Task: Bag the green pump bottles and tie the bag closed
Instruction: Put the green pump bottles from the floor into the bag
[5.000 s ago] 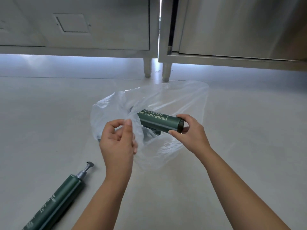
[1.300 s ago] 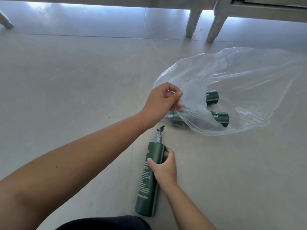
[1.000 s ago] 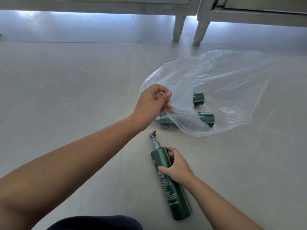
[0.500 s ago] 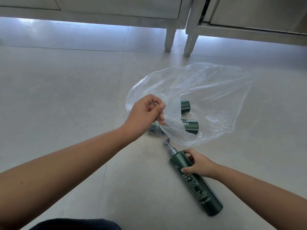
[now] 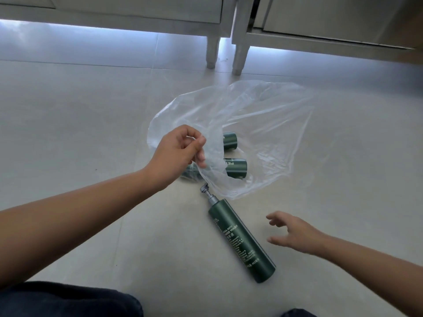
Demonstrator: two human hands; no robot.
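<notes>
Loading third dark-green cylindrical plastic pump bottle: left hand grip pinching clear thin plastic bag mouth, right hand spread, empty; next needs regrasping.

A clear plastic bag lies billowed on the floor — two dark green pump bottles on their sides inside. A third bottle lies outside, its silver pump touching the bag's edge.
</notes>
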